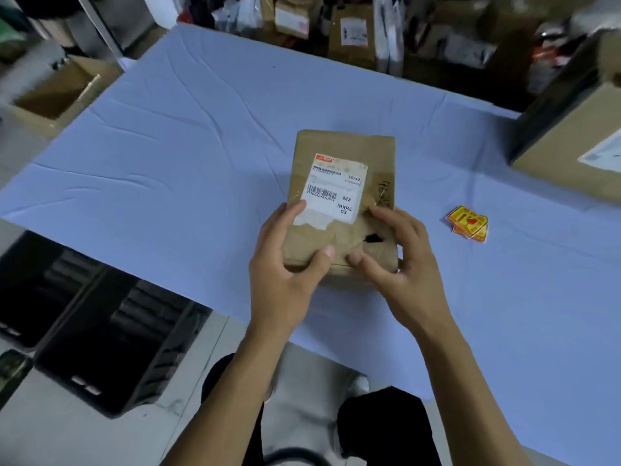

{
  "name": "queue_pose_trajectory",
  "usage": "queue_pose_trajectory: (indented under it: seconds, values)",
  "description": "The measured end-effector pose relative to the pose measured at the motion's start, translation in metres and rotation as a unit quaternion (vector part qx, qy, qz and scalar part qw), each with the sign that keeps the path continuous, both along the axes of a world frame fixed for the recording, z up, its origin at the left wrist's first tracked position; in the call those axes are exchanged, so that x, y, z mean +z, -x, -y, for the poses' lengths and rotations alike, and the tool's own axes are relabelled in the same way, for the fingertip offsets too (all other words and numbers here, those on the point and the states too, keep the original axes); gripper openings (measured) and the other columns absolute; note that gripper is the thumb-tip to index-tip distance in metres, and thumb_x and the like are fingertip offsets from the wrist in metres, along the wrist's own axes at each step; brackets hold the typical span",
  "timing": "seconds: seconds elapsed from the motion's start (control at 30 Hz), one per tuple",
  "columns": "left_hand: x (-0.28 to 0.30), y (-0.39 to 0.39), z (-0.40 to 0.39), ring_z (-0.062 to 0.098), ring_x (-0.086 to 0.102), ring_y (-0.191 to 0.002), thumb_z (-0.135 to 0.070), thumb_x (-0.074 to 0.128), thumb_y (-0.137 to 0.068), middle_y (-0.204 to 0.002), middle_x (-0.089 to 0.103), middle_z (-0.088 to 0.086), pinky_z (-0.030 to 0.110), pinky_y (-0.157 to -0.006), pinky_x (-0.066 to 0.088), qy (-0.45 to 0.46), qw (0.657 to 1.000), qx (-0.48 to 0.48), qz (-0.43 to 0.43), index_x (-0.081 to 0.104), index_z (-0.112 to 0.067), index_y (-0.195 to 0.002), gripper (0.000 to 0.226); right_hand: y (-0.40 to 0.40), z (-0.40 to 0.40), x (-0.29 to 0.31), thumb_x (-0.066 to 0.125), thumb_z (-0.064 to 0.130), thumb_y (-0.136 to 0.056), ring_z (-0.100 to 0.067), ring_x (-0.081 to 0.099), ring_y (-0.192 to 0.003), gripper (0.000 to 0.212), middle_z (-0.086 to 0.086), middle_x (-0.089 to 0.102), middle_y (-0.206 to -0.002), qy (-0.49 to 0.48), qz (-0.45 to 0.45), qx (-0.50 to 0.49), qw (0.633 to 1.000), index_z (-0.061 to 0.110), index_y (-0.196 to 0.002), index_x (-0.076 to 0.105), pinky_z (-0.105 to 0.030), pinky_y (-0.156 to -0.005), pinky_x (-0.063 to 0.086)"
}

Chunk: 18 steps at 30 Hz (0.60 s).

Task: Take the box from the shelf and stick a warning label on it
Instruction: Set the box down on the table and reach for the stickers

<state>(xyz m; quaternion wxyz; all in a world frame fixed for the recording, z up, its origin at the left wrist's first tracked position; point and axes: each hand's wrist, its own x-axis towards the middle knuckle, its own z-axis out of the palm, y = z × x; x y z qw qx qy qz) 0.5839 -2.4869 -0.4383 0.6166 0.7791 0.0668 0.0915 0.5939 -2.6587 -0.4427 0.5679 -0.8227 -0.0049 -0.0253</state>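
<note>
Head view, box (342, 183) long axis pointing away, both hands' fingers (295, 213) gripping near end.

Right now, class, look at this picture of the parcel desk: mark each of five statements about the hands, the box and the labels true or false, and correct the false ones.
1. Both hands hold the brown box. True: the left hand and the right hand grip its near end.
2. The box's white shipping label faces up. True.
3. A yellow warning label is already stuck on the box. False: the yellow warning labels lie on the blue cloth, to the right of the box.
4. The right hand holds a warning label. False: it holds only the box.
5. A bigger cardboard box stands at the table's far right. True.
</note>
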Motion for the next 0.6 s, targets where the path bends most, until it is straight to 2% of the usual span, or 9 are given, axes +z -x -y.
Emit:
queue_pose_trajectory:
  seconds: [0.1,0.13,0.23,0.4,0.5,0.6]
  values:
    - [-0.009,0.002,-0.002,0.002,0.052,-0.126,-0.022,0.075,-0.08,-0.136,0.055,-0.015,0.015,-0.099,0.044,-0.008,0.999,-0.006,0.032,0.054,-0.037,-0.132,0.057,0.002,-0.002,-0.01,0.066,0.047,-0.075,0.009,0.045,-0.123,0.052,-0.001,0.045,-0.137,0.009,0.055,0.01,0.998,0.035,-0.125,0.055,-0.006,-0.099,0.036]
    - [-0.01,0.004,-0.003,0.0,0.053,-0.124,-0.024,0.075,-0.081,-0.136,0.056,-0.016,0.015,-0.099,0.044,-0.012,0.999,-0.009,0.039,0.054,-0.038,-0.132,0.057,0.004,-0.003,-0.014,0.064,0.046,-0.076,0.01,0.044,-0.122,0.049,0.0,0.045,-0.136,0.008,0.069,0.012,0.998,0.034,-0.123,0.055,-0.004,-0.098,0.034]
    - [-0.012,0.008,-0.007,0.001,0.055,-0.12,-0.032,0.073,-0.081,-0.134,0.058,-0.013,0.02,-0.101,0.045,-0.03,0.998,-0.013,0.049,0.053,-0.039,-0.132,0.055,0.01,-0.007,-0.016,0.061,0.045,-0.078,0.006,0.048,-0.121,0.044,0.008,0.05,-0.132,-0.008,0.092,0.021,0.995,0.032,-0.119,0.054,-0.008,-0.098,0.036]
    - [-0.004,0.015,-0.005,0.01,0.054,-0.124,-0.037,0.068,-0.086,-0.137,0.057,-0.007,0.028,-0.105,0.045,-0.035,0.998,-0.031,0.045,0.056,-0.034,-0.132,0.048,0.021,-0.009,-0.003,0.061,0.043,-0.083,-0.008,0.053,-0.115,0.041,0.015,0.054,-0.13,-0.003,0.056,0.017,0.998,0.035,-0.122,0.053,-0.015,-0.083,0.039]
    - [-0.001,0.019,-0.004,0.011,0.053,-0.123,-0.037,0.066,-0.089,-0.138,0.057,-0.005,0.026,-0.102,0.045,-0.042,0.997,-0.041,0.05,0.059,-0.031,-0.13,0.042,0.026,-0.007,0.001,0.066,0.041,-0.088,-0.012,0.053,-0.119,0.039,0.014,0.054,-0.13,0.016,0.044,0.022,0.999,0.035,-0.123,0.052,-0.016,-0.085,0.039]
    - [0.003,0.02,-0.011,0.008,0.053,-0.118,-0.035,0.067,-0.089,-0.136,0.058,-0.007,0.019,-0.093,0.042,-0.038,0.996,-0.07,0.04,0.061,-0.03,-0.128,0.04,0.034,-0.005,0.002,0.069,0.043,-0.086,-0.014,0.05,-0.122,0.047,0.012,0.05,-0.134,0.047,0.044,0.025,0.998,0.035,-0.128,0.05,-0.026,-0.095,0.043]
